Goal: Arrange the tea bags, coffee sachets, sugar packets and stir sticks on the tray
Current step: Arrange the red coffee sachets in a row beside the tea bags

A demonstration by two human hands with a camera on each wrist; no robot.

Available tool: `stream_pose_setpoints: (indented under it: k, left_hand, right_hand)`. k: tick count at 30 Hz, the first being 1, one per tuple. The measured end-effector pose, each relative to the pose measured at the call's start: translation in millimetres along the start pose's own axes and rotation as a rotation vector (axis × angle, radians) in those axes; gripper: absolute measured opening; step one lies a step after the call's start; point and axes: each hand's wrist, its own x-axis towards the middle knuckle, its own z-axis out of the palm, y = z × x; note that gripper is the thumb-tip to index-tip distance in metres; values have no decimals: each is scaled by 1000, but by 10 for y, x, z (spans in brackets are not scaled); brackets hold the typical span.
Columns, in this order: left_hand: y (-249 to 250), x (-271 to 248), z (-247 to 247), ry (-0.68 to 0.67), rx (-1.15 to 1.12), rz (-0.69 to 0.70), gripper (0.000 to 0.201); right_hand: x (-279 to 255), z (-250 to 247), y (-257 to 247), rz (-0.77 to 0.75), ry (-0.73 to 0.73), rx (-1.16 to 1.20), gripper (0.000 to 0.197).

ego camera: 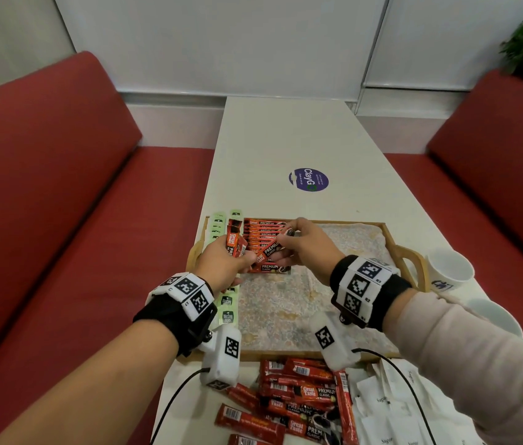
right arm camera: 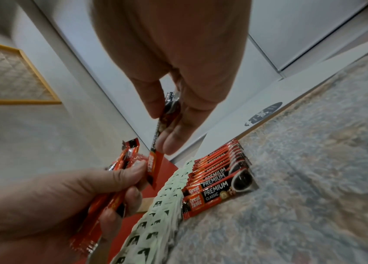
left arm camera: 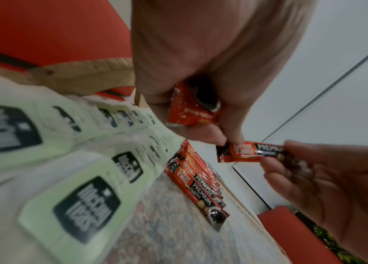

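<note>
A wooden tray (ego camera: 391, 239) lined with a patterned cloth lies on the white table. Pale green tea bags (ego camera: 227, 308) run along its left side, and red coffee sachets (ego camera: 265, 234) lie in an overlapping row beside them. My left hand (ego camera: 224, 256) grips a bundle of coffee sachets (ego camera: 236, 240) above the tray's left part. My right hand (ego camera: 298, 242) pinches one end of a single coffee sachet (ego camera: 268, 250) whose other end touches my left fingertips (left arm camera: 217, 139). The same single coffee sachet (left arm camera: 249, 151) shows between both hands over the sachet row (left arm camera: 200, 182).
Loose red coffee sachets (ego camera: 298, 399) and white sugar packets (ego camera: 385, 409) lie on the table in front of the tray. Two white cups (ego camera: 449, 268) stand right of the tray. A purple round sticker (ego camera: 309, 179) is on the table beyond it. Red benches flank the table.
</note>
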Motion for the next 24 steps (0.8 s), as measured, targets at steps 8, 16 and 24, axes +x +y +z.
stream_pose_setpoints:
  k: [8, 16, 24]
  left_hand:
    - [-2, 70, -26, -3, 52, 71, 18]
    - [-107, 209, -47, 83, -15, 7, 17]
    - [-147, 242, -66, 88, -104, 2, 16]
  right_hand:
    - [61, -218, 88, -53, -3, -591, 18]
    - [128, -240, 193, 41, -20, -845, 6]
    - [253, -119, 286, 141, 26, -895, 8]
